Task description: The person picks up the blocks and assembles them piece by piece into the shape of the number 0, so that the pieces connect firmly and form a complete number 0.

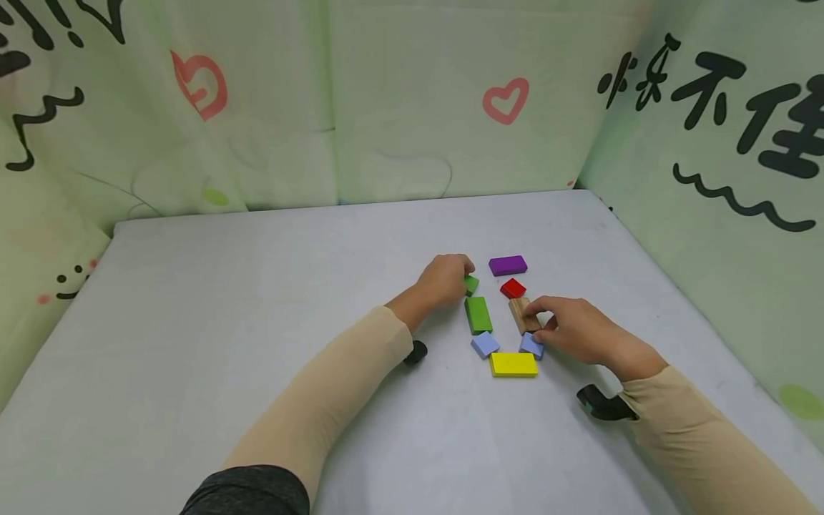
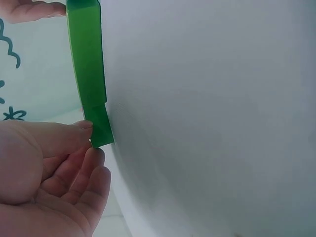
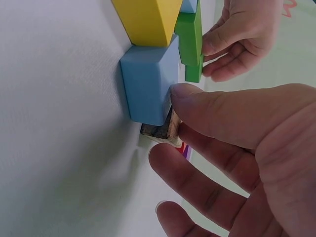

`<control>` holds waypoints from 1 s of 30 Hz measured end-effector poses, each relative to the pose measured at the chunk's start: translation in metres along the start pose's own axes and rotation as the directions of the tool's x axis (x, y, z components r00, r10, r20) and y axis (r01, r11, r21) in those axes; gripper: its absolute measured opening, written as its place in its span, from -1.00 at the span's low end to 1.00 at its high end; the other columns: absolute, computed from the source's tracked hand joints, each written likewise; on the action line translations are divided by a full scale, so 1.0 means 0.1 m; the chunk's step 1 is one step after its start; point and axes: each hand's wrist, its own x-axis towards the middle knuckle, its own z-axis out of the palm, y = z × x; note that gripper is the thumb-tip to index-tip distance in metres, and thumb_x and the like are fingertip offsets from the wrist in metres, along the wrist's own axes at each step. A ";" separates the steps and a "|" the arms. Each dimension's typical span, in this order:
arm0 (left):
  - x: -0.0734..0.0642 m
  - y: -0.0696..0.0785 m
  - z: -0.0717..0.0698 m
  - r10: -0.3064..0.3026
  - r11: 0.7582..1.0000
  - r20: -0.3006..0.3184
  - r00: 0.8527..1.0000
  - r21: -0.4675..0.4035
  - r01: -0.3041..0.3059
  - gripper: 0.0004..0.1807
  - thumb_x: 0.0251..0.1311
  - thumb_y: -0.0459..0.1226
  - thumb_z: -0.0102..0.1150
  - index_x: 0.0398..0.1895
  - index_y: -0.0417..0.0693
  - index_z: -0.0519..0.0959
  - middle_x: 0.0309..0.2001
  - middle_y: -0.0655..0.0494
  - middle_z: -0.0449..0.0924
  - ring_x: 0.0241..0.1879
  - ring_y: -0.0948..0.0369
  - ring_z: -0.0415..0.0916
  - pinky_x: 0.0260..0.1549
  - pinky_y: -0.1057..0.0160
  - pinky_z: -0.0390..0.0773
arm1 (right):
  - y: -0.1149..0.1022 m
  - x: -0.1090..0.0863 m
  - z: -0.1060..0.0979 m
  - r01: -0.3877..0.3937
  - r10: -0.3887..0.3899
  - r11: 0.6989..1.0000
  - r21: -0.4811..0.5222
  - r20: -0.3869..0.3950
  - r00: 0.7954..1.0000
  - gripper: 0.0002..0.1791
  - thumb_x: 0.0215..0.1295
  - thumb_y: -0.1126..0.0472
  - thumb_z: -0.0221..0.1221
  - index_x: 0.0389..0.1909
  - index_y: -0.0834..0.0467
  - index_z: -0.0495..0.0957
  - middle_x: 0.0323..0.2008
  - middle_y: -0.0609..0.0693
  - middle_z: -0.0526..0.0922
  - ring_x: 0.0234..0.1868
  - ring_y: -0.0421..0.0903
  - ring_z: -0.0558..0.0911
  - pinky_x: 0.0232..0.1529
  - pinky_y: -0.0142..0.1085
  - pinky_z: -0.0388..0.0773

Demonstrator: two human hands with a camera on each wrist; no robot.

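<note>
In the head view, my left hand (image 1: 445,277) pinches a small green block (image 1: 472,285) between thumb and fingers. That block touches the far end of a longer green block (image 2: 88,59), as the left wrist view shows. Opposite it, my right hand (image 1: 582,330) holds a bare wooden block (image 1: 519,315) with thumb and index finger, the other fingers spread loosely. Its thumb tip lies close beside a light blue block (image 3: 145,84); whether they touch I cannot tell. A red block (image 1: 513,288) sits just beyond the wooden one.
The blocks form a ring outline on a white table (image 1: 225,343). A purple block (image 1: 508,265) lies at the far end, a yellow block (image 1: 513,365) at the near end, and a second light blue block (image 1: 485,345) at the near left. Printed cloth walls (image 1: 399,100) enclose the table.
</note>
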 end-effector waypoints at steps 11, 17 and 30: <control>0.02 0.01 0.02 0.018 1.000 0.000 1.000 -0.004 -0.018 -0.61 0.42 -0.44 0.01 0.26 -0.10 0.54 0.13 0.08 0.58 0.00 0.21 0.46 0.13 0.30 0.47 | 0.00 0.00 0.00 0.005 -0.005 1.000 0.004 -0.001 1.000 -0.57 0.30 0.26 0.30 0.17 0.23 0.53 0.02 0.17 0.63 -0.16 0.03 0.62 -0.17 -0.10 0.62; 0.01 0.04 0.02 0.014 1.000 0.016 1.000 -0.008 -0.013 -0.60 0.43 -0.44 0.00 0.27 -0.10 0.53 0.16 0.08 0.57 0.00 0.21 0.45 0.14 0.30 0.46 | 0.00 0.00 0.00 0.008 -0.008 1.000 0.000 -0.003 1.000 -0.57 0.30 0.26 0.30 0.17 0.23 0.54 0.02 0.17 0.63 -0.16 0.04 0.62 -0.17 -0.10 0.62; -0.01 0.07 0.02 0.026 1.000 0.026 0.999 -0.002 -0.026 -0.61 0.44 -0.44 -0.03 0.27 -0.10 0.53 0.15 0.08 0.58 0.01 0.22 0.46 0.13 0.33 0.46 | -0.01 -0.02 -0.01 0.020 -0.020 1.000 -0.003 -0.012 1.000 -0.58 0.30 0.28 0.30 0.16 0.24 0.54 0.01 0.17 0.64 -0.17 0.03 0.62 -0.17 -0.09 0.61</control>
